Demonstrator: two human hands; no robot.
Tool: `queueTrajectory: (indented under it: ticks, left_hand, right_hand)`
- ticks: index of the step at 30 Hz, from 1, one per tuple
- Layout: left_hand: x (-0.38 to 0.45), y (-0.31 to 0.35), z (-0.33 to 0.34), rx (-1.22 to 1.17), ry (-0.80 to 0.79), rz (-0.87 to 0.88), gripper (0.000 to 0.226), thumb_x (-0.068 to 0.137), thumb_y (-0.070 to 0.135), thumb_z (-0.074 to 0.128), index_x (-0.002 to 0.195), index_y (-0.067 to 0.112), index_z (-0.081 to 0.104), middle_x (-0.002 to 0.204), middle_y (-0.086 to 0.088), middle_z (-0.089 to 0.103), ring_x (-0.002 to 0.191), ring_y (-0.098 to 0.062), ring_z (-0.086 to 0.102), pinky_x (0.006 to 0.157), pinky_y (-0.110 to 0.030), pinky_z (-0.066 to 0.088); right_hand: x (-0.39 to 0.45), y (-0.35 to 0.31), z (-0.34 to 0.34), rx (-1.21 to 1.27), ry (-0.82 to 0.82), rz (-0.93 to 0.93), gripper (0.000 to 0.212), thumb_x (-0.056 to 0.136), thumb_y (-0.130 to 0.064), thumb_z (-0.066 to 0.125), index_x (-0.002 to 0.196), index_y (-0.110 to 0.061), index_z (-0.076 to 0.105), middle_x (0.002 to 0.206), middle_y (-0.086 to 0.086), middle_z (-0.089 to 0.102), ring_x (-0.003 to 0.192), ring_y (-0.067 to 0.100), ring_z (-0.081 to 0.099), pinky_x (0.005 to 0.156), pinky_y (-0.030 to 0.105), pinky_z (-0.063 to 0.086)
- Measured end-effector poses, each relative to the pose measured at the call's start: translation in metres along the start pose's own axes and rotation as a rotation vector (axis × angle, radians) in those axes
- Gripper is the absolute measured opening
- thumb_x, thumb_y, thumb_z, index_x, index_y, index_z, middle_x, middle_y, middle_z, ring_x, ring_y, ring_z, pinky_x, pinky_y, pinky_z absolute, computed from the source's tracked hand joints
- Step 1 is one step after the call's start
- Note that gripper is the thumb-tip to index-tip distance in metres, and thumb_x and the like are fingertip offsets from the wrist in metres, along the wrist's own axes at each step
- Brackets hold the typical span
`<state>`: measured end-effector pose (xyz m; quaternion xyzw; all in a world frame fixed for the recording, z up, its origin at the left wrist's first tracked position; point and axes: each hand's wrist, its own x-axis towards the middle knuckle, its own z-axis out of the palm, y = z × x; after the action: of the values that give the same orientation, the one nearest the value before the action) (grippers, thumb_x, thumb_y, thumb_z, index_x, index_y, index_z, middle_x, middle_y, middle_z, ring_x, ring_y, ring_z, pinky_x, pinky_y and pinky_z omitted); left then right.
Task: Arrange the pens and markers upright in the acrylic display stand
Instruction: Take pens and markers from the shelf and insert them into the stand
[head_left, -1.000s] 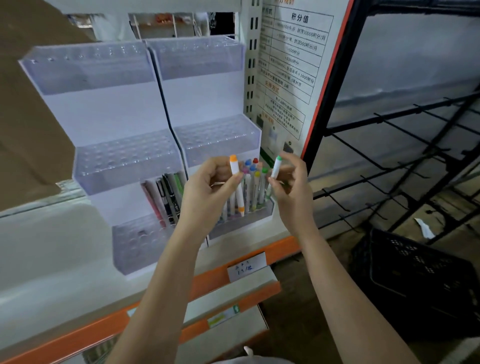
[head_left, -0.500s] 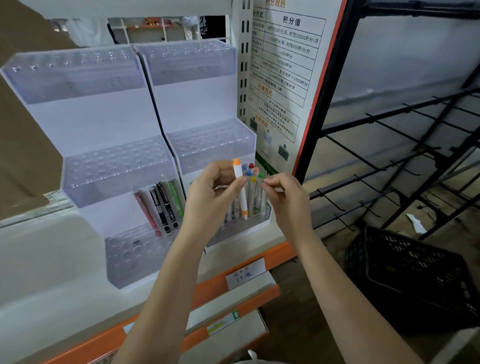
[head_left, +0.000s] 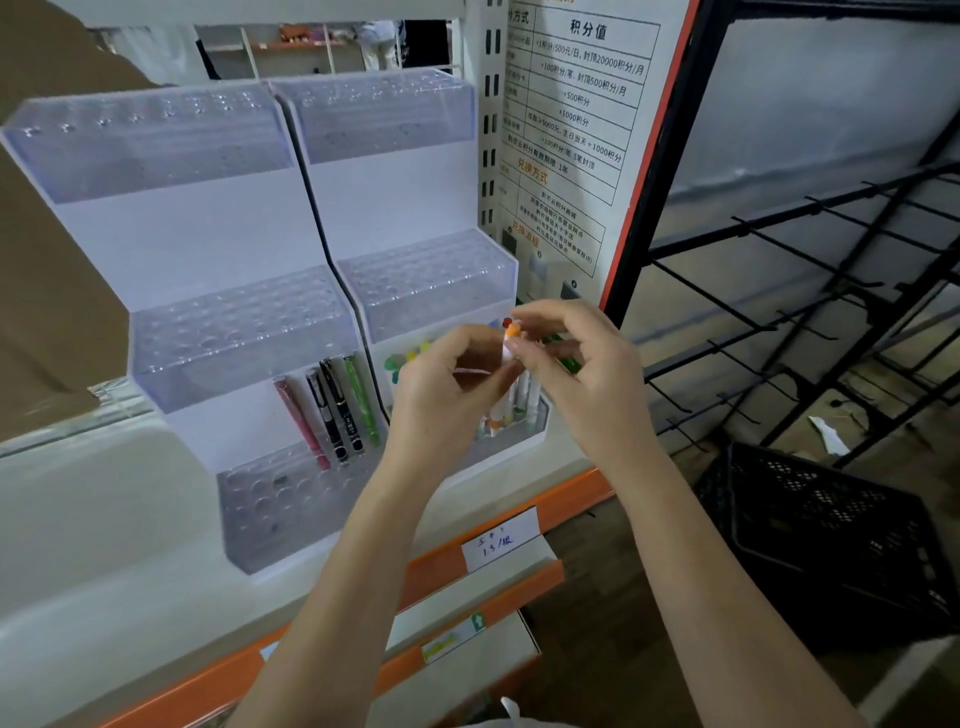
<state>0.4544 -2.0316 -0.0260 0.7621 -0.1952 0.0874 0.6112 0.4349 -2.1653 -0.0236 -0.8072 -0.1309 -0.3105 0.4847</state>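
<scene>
Two tiered acrylic stands sit side by side on a shelf, the left stand (head_left: 208, 332) and the right stand (head_left: 426, 280). A red, two black and a green pen (head_left: 332, 410) lean upright in the left stand's bottom tier. Coloured markers (head_left: 524, 395) stand in the right stand's bottom tier, mostly hidden by my hands. My left hand (head_left: 447, 384) grips a white marker with an orange cap (head_left: 511, 332) upright above that tier. My right hand (head_left: 576, 364) pinches the marker's orange top. A green marker (head_left: 565, 362) shows behind my right fingers; whether it is held I cannot tell.
A printed poster (head_left: 571, 130) hangs just right of the stands. A black wire rack (head_left: 779, 291) and a black plastic crate (head_left: 831, 535) fill the right side. The orange shelf edge (head_left: 582, 488) carries a handwritten price label (head_left: 501, 540). Brown cardboard (head_left: 52, 260) stands at the left.
One second ago my right hand held a green-capped marker apart from the left. It has since moved left, and its fingertips now meet the orange cap in my left hand.
</scene>
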Motion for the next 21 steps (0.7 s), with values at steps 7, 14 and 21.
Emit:
queueTrajectory:
  ticks: [7, 14, 21]
  left_hand:
    - [-0.001, -0.007, 0.004, 0.076, -0.016, 0.070, 0.019, 0.085, 0.010, 0.067, 0.097, 0.024, 0.064, 0.084, 0.013, 0.066, 0.078, -0.001, 0.063, 0.076, -0.017, 0.051]
    - [-0.008, -0.019, -0.002, 0.283, -0.031, 0.049, 0.016, 0.086, 0.011, 0.066, 0.100, 0.016, 0.070, 0.094, 0.006, 0.067, 0.078, 0.001, 0.061, 0.073, -0.004, 0.045]
    - [-0.021, -0.038, -0.003, 0.558, -0.107, 0.236, 0.013, 0.084, 0.012, 0.066, 0.097, 0.012, 0.070, 0.095, 0.001, 0.069, 0.082, -0.016, 0.065, 0.071, -0.023, 0.049]
  right_hand:
    - [-0.004, 0.007, 0.003, -0.031, 0.012, 0.052, 0.018, 0.087, -0.016, 0.064, 0.105, -0.013, 0.066, 0.096, -0.014, 0.059, 0.093, 0.003, 0.058, 0.080, 0.012, 0.047]
    - [0.000, 0.013, -0.004, -0.008, 0.144, 0.082, 0.019, 0.087, -0.013, 0.063, 0.105, -0.020, 0.060, 0.095, -0.012, 0.061, 0.092, 0.001, 0.060, 0.081, 0.014, 0.049]
    - [0.006, 0.025, 0.002, -0.071, 0.188, 0.059, 0.016, 0.087, -0.013, 0.064, 0.103, -0.015, 0.060, 0.094, -0.009, 0.061, 0.089, 0.001, 0.060, 0.080, 0.012, 0.048]
